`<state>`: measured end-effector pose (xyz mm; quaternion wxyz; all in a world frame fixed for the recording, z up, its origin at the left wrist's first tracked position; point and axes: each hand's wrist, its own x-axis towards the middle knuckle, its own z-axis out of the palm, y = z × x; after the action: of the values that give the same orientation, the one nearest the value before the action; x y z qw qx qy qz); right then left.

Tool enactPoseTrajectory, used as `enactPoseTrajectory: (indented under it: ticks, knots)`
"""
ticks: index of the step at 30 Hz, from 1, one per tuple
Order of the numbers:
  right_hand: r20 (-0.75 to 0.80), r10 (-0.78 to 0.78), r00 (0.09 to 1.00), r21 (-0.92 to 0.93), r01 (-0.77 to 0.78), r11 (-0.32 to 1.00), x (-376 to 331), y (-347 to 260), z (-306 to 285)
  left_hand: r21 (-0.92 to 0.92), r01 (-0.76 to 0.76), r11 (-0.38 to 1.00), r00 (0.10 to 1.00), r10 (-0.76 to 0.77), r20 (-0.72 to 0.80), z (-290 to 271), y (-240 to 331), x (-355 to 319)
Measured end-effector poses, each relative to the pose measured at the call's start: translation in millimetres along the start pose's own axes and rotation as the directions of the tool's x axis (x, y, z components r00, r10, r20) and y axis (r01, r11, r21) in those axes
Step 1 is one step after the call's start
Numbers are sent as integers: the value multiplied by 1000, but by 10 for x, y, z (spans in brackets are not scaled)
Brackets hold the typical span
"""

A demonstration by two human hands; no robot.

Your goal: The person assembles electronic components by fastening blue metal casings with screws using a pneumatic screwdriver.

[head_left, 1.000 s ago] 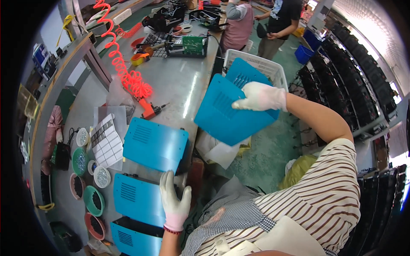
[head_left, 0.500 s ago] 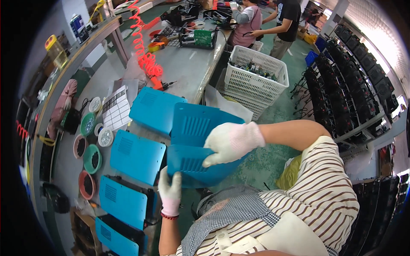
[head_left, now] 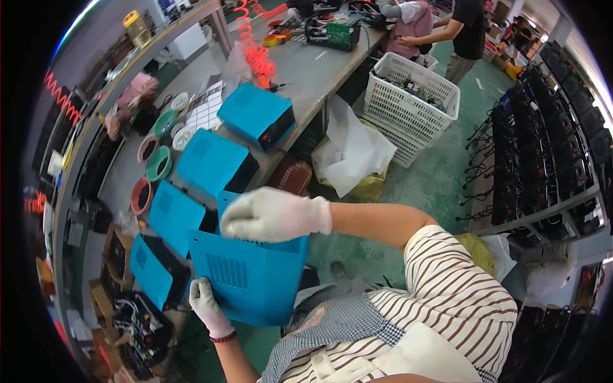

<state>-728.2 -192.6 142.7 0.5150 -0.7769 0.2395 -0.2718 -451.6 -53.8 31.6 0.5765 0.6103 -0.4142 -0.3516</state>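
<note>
I noted the vented blue cover (head_left: pixel 258 281) beside the bench (head_left: pixel 313 82), left hand (head_left: pixel 207 307) clamped on its lower left edge, right hand (head_left: pixel 271 216) across its top, grip unclear; steady two-handed support appeared advisable.

Compared with the earliest view, the folded blue panel (head_left: pixel 255 281) is now well apart from the white crate (head_left: pixel 402 108) on the far right and sits close before the person, its near vented leaf turned into full view. The right hand (head_left: pixel 271 216) is nearer and further left, blurred, across the panel's far part. The left hand (head_left: pixel 207 306) is away from the row of casings and grips the panel's left edge. With the view shifted, the nearest blue casing (head_left: pixel 150 271) shows whole, and a cable bundle (head_left: pixel 140 325) appears at near left.
</note>
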Motion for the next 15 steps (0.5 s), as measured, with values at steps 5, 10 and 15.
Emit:
enactPoseTrajectory:
  ticks: [5, 10, 15]
  knots:
    - [-510, 64, 858, 252, 78, 965, -72, 208, 310, -245, 14, 970, 982, -59, -178, -597, 6, -348]
    - [-188, 508, 840, 593, -315, 741, 86, 1087, 1218, -703, 151, 695, 969, -244, -32, -1162, -322, -403]
    - [423, 266, 866, 883, -460, 94, 59, 1318, 2438, -599, 400, 694, 896, -433, 97, -1628, -287, -620]
